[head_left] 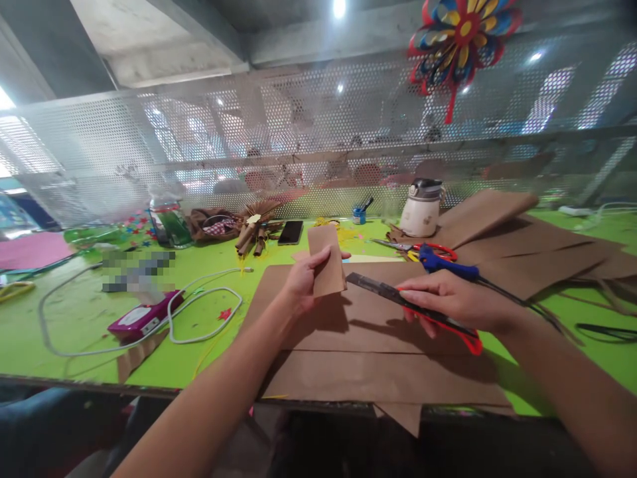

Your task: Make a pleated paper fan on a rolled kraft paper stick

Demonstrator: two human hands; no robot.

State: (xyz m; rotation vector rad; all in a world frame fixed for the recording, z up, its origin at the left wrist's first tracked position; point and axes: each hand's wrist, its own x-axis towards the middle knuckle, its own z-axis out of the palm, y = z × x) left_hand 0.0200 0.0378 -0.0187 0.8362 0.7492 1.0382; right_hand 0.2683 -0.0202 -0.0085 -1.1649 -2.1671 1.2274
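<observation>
My left hand (301,277) grips a folded strip of brown kraft paper (327,262) above the larger brown sheets, thumb on its face. My right hand (450,300) is closed around a long black-and-red tool shaped like a stapler (375,287), its exact kind not clear. Its front end points at the lower right edge of the strip, with a small gap between. Beneath both hands lie large brown paper sheets (338,368) on the green table. Just behind the right hand rests a blue glue gun (448,263) with a dark cable.
Scissors (442,252) and a pale lidded cup (421,211) stand behind, beside more brown sheets (547,255). Farther left are a phone (290,233), rolled paper sticks (251,236), a bottle (170,222) and a purple power strip (144,317) with a looping white cable. A perforated screen (223,146) rises behind.
</observation>
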